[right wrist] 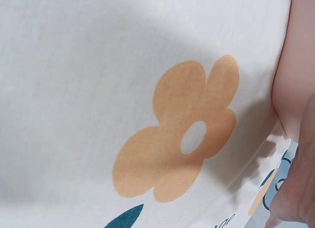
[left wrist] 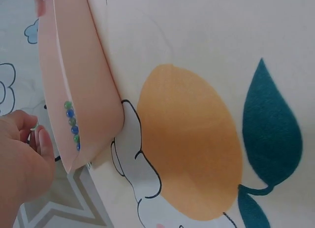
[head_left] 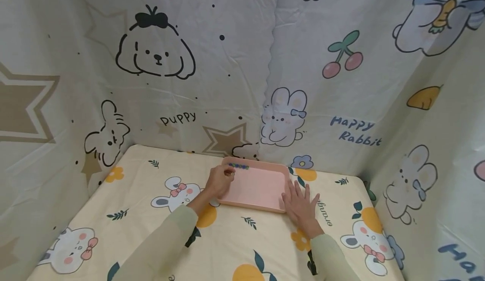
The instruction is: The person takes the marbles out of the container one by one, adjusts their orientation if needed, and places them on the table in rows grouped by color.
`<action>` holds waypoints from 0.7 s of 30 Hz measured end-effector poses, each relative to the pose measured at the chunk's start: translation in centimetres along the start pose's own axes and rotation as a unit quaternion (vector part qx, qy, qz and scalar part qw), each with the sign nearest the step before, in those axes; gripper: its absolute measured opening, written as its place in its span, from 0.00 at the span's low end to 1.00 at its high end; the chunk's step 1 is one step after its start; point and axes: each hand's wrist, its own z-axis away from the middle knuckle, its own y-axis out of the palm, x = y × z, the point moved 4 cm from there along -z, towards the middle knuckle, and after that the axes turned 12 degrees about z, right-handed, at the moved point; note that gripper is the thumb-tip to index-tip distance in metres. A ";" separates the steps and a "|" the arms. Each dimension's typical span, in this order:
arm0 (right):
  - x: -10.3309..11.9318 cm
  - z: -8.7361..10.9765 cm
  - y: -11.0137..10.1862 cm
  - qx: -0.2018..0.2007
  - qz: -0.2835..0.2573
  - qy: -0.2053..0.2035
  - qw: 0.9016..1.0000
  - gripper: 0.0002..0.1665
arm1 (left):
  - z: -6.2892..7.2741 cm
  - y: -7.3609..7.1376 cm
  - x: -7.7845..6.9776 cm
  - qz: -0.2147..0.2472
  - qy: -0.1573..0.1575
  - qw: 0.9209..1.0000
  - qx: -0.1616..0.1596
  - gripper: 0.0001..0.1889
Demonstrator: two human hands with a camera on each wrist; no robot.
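Marbles (left wrist: 73, 122) this small are probably light, hard and slippery, best pinched round the sides, as the left hand (head_left: 220, 180) seems to pinch one, the spread-fingered right hand (head_left: 302, 205) touching the tray (head_left: 257, 190)

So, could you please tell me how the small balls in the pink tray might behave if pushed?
The small balls look round, so they would probably roll easily. Their glossy surfaces suggest they may feel slippery to pinch. The raised rim of the tray would likely keep them from escaping.

Pale cloth (right wrist: 74, 90), orange flower print (right wrist: 172, 142); pink tray (right wrist: 301, 65) upper right, right hand (right wrist: 298, 188) below.
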 end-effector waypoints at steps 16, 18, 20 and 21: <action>0.0 0.1 -0.3 -0.003 -0.018 -0.002 1.000 0.40 | 4.5 0.2 -0.2 0.013 0.021 0.998 0.050 0.05; 0.0 0.1 -0.3 -0.003 -0.019 -0.001 1.000 0.40 | 5.3 0.3 0.0 0.019 0.030 0.998 0.056 0.05; -0.1 0.1 -0.3 -0.004 -0.018 0.000 1.000 0.40 | 6.0 0.5 0.2 0.027 0.035 0.997 0.066 0.05; -0.1 0.1 -0.3 -0.005 -0.017 0.001 1.000 0.40 | 6.4 0.5 0.3 0.032 0.034 0.996 0.072 0.05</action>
